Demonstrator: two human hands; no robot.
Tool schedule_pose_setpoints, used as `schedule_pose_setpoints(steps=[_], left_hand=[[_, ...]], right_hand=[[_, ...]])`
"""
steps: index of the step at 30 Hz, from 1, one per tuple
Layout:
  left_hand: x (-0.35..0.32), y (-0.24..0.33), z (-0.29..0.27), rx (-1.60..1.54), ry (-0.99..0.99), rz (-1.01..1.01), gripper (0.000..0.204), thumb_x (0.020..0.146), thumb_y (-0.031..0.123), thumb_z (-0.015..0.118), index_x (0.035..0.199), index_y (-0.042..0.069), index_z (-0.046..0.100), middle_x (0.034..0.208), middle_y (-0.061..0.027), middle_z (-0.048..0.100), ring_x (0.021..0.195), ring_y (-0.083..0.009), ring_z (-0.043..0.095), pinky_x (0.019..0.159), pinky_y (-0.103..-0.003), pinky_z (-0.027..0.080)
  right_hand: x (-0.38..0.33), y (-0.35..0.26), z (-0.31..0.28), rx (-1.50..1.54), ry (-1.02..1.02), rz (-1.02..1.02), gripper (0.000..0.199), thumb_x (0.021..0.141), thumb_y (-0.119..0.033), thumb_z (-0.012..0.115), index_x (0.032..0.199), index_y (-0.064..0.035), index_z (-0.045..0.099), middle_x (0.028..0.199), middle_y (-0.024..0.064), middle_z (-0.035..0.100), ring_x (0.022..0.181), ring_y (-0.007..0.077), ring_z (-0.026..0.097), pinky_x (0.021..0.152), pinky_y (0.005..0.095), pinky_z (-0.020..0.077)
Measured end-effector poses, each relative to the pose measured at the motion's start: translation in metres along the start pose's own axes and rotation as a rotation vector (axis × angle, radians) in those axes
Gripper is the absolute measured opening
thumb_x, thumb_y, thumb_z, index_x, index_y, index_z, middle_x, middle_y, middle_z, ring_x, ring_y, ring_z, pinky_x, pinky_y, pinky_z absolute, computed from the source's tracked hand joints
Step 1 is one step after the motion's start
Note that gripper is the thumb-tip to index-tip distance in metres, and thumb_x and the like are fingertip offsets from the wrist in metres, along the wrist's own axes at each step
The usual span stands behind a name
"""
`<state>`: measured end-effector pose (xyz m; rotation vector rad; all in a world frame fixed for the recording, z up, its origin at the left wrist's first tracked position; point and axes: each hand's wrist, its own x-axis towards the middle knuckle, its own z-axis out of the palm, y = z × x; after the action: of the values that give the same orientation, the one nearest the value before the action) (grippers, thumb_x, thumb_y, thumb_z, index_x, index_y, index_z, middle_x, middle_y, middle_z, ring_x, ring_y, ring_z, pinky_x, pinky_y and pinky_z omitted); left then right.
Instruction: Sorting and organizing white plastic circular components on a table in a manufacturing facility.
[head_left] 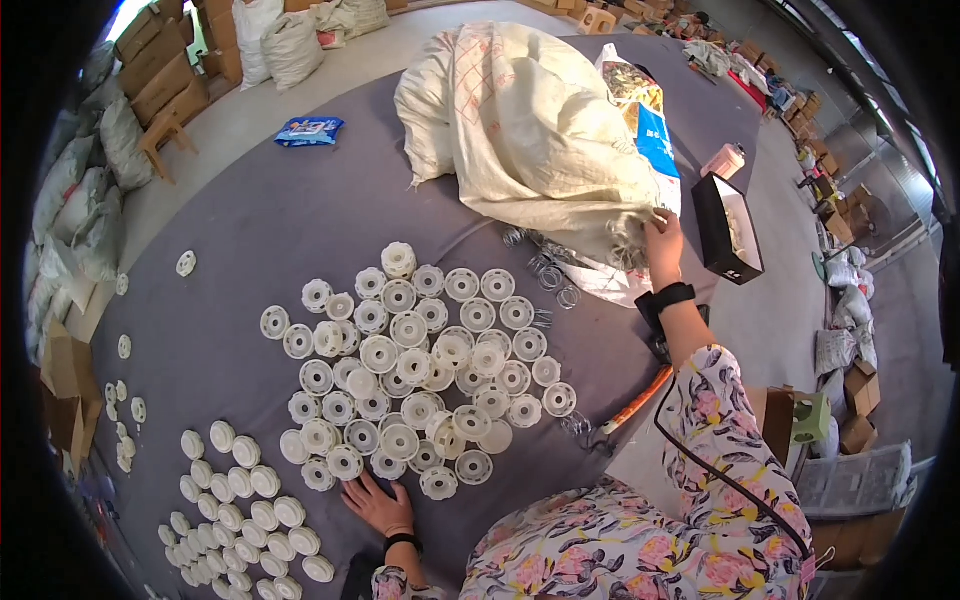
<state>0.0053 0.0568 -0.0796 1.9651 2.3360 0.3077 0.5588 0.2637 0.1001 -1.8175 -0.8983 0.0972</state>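
Note:
My left hand [382, 508] lies on the grey cloth-covered table [250, 215], fingers spread and holding nothing. Its fingertips are right by the near edge of a cluster of translucent white plastic wheel-like parts [399, 442], some of them stacked. My right hand [664, 248], with a dark band on the wrist, grips the frayed edge of a large cream woven sack [540, 120] at the back of the table. What the sack holds is hidden. Metal springs [548, 275] lie beside the sack, partly under its edge.
Rows of white round caps [240, 520] cover the table's near left. A blue packet [309, 132] lies far left. Right of the sack are a black open box [730, 230] and a pink bottle [724, 161]. An orange-handled tool [638, 400] lies near my right arm.

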Motion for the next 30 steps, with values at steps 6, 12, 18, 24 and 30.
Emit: schedule_pose_setpoints(steps=[6, 12, 18, 24, 30], left_hand=[[-0.001, -0.001, 0.001, -0.015, -0.007, -0.011, 0.068, 0.072, 0.032, 0.059, 0.131, 0.001, 0.041, 0.138, -0.0222, 0.035, 0.134, -0.0368, 0.025, 0.109, -0.055, 0.018], [-0.005, -0.006, -0.003, -0.075, -0.122, -0.116, 0.075, 0.069, 0.036, 0.063, 0.135, 0.008, 0.041, 0.141, -0.0190, 0.030, 0.135, -0.0358, 0.023, 0.107, -0.058, 0.018], [0.000, -0.001, -0.007, -0.100, -0.088, -0.070, 0.068, 0.076, 0.042, 0.057, 0.133, 0.007, 0.042, 0.141, -0.0187, 0.033, 0.136, -0.0336, 0.024, 0.109, -0.055, 0.016], [0.011, 0.007, -0.006, -0.166, -0.074, -0.037, 0.068, 0.076, 0.042, 0.057, 0.133, 0.007, 0.042, 0.141, -0.0188, 0.034, 0.137, -0.0330, 0.023, 0.109, -0.055, 0.016], [0.004, 0.005, -0.016, -0.128, -0.171, -0.167, 0.072, 0.071, 0.038, 0.061, 0.133, 0.007, 0.043, 0.140, -0.0215, 0.033, 0.134, -0.0358, 0.025, 0.109, -0.056, 0.017]], right_hand=[[-0.172, -0.018, 0.051, -0.277, -0.537, -0.622, 0.041, 0.081, 0.002, 0.050, 0.122, 0.0044, 0.048, 0.125, 0.0224, 0.050, 0.120, 0.0377, 0.044, 0.106, 0.0441, 0.0308], [-0.211, 0.072, 0.072, -0.367, -0.615, -0.459, 0.033, 0.075, -0.002, 0.048, 0.107, 0.0017, 0.058, 0.105, 0.0211, 0.058, 0.105, 0.0361, 0.052, 0.096, 0.0419, 0.0394], [-0.143, 0.115, 0.047, -0.536, -0.326, -0.130, 0.058, 0.084, -0.036, 0.061, 0.127, 0.0013, 0.049, 0.125, 0.0208, 0.054, 0.115, 0.0314, 0.051, 0.100, 0.0390, 0.0351], [-0.016, 0.181, 0.054, 0.672, -0.143, 0.669, 0.040, 0.091, -0.030, 0.055, 0.125, -0.0089, 0.052, 0.117, 0.0050, 0.058, 0.110, 0.0173, 0.052, 0.086, 0.0285, 0.0407], [0.047, -0.088, 0.170, 0.486, -0.342, -0.167, 0.042, 0.094, -0.028, 0.050, 0.125, 0.0003, 0.052, 0.121, 0.0109, 0.056, 0.114, 0.0205, 0.050, 0.099, 0.0311, 0.0377]])
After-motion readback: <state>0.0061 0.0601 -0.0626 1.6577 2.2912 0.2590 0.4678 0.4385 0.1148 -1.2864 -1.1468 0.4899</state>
